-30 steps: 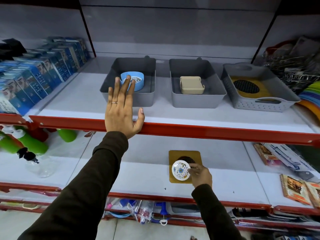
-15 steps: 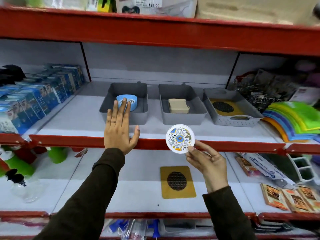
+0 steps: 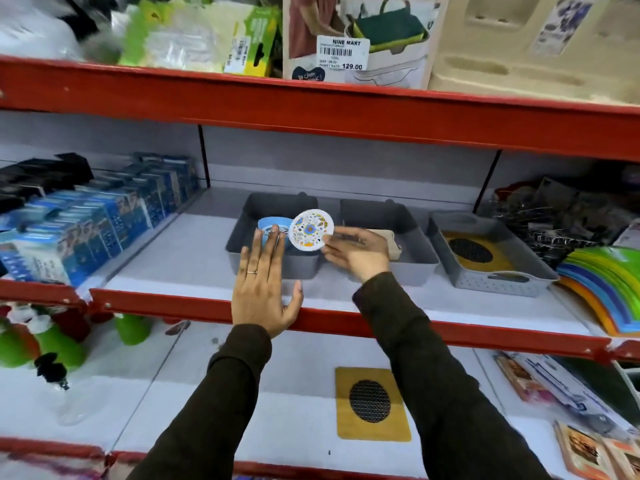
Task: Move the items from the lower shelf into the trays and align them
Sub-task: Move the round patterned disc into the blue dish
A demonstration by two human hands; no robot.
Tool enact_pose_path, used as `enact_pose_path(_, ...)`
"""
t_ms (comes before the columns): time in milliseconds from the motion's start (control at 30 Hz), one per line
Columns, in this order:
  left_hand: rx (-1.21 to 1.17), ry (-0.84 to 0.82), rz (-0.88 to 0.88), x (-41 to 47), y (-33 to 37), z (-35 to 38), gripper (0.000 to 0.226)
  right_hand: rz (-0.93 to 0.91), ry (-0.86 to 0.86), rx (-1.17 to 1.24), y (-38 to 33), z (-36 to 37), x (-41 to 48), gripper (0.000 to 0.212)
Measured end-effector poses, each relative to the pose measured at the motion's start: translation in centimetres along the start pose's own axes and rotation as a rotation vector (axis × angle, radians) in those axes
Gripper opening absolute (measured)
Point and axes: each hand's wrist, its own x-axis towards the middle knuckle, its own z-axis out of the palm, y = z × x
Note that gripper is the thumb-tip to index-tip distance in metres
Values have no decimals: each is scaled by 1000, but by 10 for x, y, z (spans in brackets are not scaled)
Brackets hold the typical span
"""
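My right hand (image 3: 356, 252) grips a round white disc with a coloured flower print (image 3: 311, 229) and holds it over the left grey tray (image 3: 273, 263). A blue round item (image 3: 270, 224) lies in that tray, partly behind my fingers. My left hand (image 3: 263, 289) is flat and spread in front of the same tray, above the red shelf edge. The middle grey tray (image 3: 408, 268) holds a beige box (image 3: 389, 242), mostly hidden by my right hand. A perforated tray (image 3: 491, 275) on the right holds a yellow mat with a black mesh. A second yellow mesh mat (image 3: 372, 403) lies on the lower shelf.
Blue boxes (image 3: 93, 220) fill the left of the middle shelf. Wire items and coloured plastic pieces (image 3: 602, 271) crowd the right. Green bottles (image 3: 52, 337) stand at the lower left, flat packets (image 3: 540, 386) at the lower right. A red shelf rail (image 3: 485, 330) runs across in front.
My right hand lifted the flower disc off the yellow mat on the lower shelf and carried it up and left to the left tray. My left hand stayed by the tray.
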Motion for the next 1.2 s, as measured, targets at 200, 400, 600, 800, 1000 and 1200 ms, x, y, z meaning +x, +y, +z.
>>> enact_pose_path(200, 19, -36, -11, 3, -3, 4, 86, 197, -43, -24, 10, 57, 78, 19)
enact_pose_path(400, 28, -24, -2, 3, -5, 8, 85, 206, -30, -187, 9, 64, 78, 20)
enact_pose_path(600, 6, 19, 21, 1, -7, 13, 82, 11, -25, -32, 8, 36, 18, 26)
enact_pose_path(800, -230, 265, 173, -22, 8, 7, 54, -307, 119, -174, 50, -24, -80, 18)
enact_pose_path(1000, -441, 58, 304, -130, 72, 36, 48, -138, 246, -365, 145, -118, -140, 9)
enact_pose_path(1200, -560, -752, -260, -178, 105, 129, 55, 364, 397, -490, 237, -203, -113, 23)
